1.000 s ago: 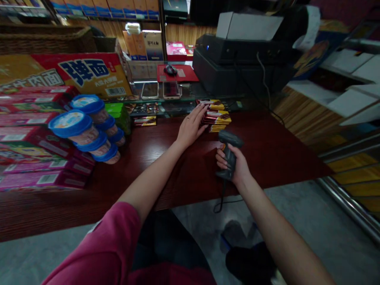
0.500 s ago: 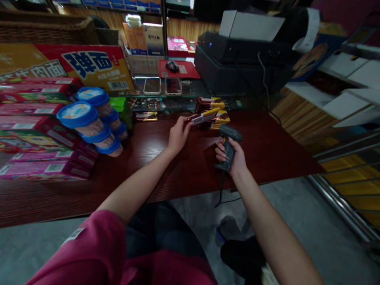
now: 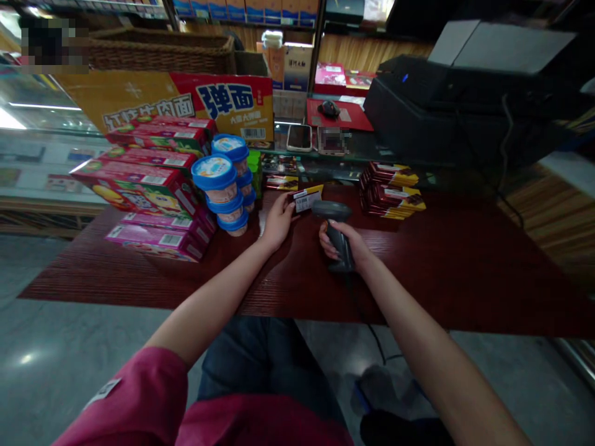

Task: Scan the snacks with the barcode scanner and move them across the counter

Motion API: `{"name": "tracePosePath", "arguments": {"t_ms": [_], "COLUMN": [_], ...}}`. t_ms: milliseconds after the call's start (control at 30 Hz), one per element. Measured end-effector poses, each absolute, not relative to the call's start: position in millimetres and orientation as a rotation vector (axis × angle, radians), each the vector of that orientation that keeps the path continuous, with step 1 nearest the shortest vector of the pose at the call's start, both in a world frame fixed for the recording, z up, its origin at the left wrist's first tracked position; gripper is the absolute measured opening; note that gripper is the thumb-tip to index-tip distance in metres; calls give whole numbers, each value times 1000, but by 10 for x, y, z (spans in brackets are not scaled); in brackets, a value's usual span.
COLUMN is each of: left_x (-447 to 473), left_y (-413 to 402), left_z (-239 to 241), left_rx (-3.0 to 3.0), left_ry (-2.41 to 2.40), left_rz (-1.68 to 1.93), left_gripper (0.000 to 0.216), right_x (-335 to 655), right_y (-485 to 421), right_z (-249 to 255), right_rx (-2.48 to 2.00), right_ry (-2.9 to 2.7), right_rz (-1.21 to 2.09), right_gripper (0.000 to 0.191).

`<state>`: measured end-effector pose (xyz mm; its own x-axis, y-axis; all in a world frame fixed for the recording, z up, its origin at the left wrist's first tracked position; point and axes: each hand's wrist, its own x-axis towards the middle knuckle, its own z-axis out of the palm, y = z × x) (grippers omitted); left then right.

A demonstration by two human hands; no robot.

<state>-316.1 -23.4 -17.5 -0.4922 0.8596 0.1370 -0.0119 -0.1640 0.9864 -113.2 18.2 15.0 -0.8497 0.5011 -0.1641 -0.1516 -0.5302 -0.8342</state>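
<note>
Bar on the left, scanner on the right

So the bar's pinched in the left hand, poking out past its fingers with a white side showing. The right hand is wrapped round the scanner's grip, scanner head close to the bar. A pile of packs sits beyond the right hand, off to its right. Tubs are stacked just left of the left hand, boxes further left.

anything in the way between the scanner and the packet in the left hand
Nothing visible: the scanner in the right hand is right next to the packet in the left hand. The stacked packets lie off to the right.
</note>
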Motion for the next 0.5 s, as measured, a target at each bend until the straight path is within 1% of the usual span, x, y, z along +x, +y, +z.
{"name": "tracePosePath", "arguments": {"t_ms": [167,333,500], "left_x": [-3134,-3142,-3142], "left_y": [-197,-192,-203], "left_z": [-179,-186,-225], "left_rx": [965,965,1021], "left_ry": [1475,1475,1588], "left_rz": [1713,1704,1716], "left_gripper": [33,33,23], "right_x": [-1201,-1178,-1194], "right_y": [158,113,108], "right_z": [174,189,190], "right_rx": [-577,-607,-601], "right_ry": [-1222,-1235,-1209], "right_rz": [2292,2224,2228], "right_gripper": [30,25,25]}}
